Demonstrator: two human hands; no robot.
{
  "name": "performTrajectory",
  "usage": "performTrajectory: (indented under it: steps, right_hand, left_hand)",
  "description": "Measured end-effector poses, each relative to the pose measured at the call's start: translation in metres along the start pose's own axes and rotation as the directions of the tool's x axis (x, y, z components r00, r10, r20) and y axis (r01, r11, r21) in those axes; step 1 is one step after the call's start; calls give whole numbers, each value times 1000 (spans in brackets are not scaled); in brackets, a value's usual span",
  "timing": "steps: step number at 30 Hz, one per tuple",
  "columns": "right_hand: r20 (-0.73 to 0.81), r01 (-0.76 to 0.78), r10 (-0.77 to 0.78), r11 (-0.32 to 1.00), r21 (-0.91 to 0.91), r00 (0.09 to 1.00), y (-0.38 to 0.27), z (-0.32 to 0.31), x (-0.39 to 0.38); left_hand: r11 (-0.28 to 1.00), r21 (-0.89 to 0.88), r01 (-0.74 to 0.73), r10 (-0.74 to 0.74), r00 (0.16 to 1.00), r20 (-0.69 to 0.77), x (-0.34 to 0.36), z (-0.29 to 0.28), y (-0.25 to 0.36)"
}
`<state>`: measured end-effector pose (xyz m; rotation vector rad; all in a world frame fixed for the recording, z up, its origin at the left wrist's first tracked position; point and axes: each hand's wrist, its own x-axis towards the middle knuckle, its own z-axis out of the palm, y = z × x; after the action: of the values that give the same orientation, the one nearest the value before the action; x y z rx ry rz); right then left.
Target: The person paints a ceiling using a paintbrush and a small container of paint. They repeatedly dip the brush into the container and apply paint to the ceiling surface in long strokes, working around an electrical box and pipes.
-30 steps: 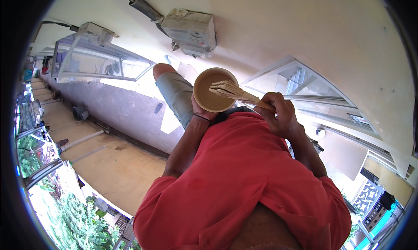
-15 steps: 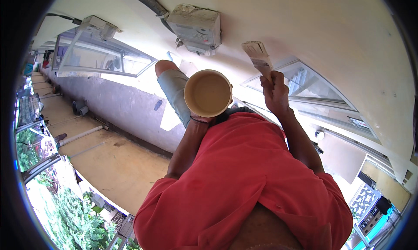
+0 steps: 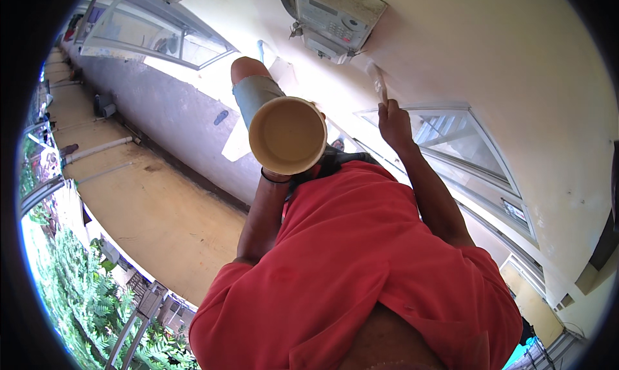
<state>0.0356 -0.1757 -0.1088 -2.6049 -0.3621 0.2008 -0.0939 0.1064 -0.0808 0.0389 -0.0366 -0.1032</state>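
A cream-coloured paint tub (image 3: 288,138) is held up in front of my waist by my left hand (image 3: 277,175), most of which is hidden beneath and behind it. Inside the tub the contents look cream or beige, and their level is hard to make out. My right hand (image 3: 395,126) grips a paintbrush (image 3: 378,85) by its handle. The bristles point away from me and lie at the pale wall (image 3: 477,54), just below the meter box; they look slightly blurred, and they seem to touch the wall.
A dusty meter box (image 3: 335,22) with a keypad sticks out from the wall. Right of my right hand is a framed window (image 3: 461,138); an opened window pane (image 3: 161,38) juts out at the far left. Down at left runs a tan ledge (image 3: 161,202), with green plants (image 3: 84,299) beyond.
The paintbrush has moved from in front of the window to the wall by the meter box. The tub has shifted slightly left, and my view has turned a little.
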Motion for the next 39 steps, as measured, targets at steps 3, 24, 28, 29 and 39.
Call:
performTrajectory:
  steps: [3, 24, 28, 29, 39]
  right_hand:
    - [-234, 76, -15, 964, 256, 972, -61, -60, -9]
    - [83, -90, 92, 996, -29, 992, 11, 72, 42]
    - [-30, -41, 44, 994, 98, 999, 3, 49, 24]
    - [-105, 1, 18, 984, 177, 994, -17, 27, 19]
    - [129, -214, 220, 975, -53, 967, 57, 63, 15]
  left_hand:
    - [997, -82, -8, 7, 1000, -18, 0, -2, -3]
    - [984, -178, 22, -21, 1000, 8, 16, -4, 0]
    - [989, -145, 7, -10, 1000, -26, 13, -3, 3]
    - [991, -135, -5, -1, 999, -40, 10, -3, 3]
    - [995, -100, 10, -14, 999, -42, 17, -2, -1]
